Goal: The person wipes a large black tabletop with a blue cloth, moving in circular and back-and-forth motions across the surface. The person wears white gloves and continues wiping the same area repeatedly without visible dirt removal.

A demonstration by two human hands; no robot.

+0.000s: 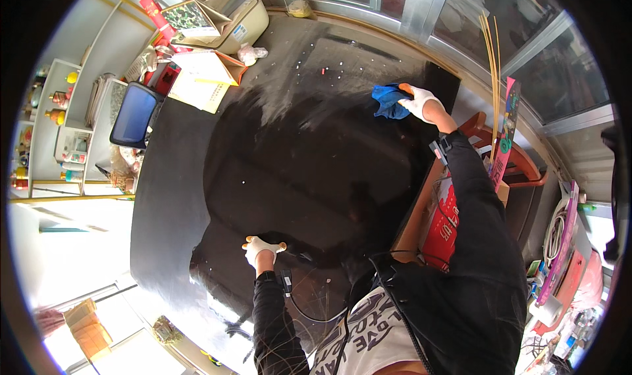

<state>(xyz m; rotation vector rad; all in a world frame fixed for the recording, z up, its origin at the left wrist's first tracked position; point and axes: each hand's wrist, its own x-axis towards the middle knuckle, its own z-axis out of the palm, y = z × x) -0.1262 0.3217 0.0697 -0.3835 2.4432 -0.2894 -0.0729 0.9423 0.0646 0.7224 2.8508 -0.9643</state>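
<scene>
My right hand [422, 102], in a white glove with orange at the fingertips, grips a crumpled blue cloth [390, 101]. The cloth lies against the black tabletop [306, 177] near its far right corner. Lower down, my left hand [264, 251] wears a similar white glove and rests on the table's near part. Nothing shows in it, and its thumb stands apart from its fingers. Much of the surface is dark and glossy; greyish, dusty streaks cover the far part. Small white crumbs and a red bit [323, 71] are scattered there.
At the far left corner stand a pale printer-like machine [247, 24], a spiral desk calendar [202, 69] and a crumpled plastic bag [251, 54]. A blue-backed chair [132, 113] is left of the table. Right of it are a red box [442, 227] and a wooden chair [526, 162].
</scene>
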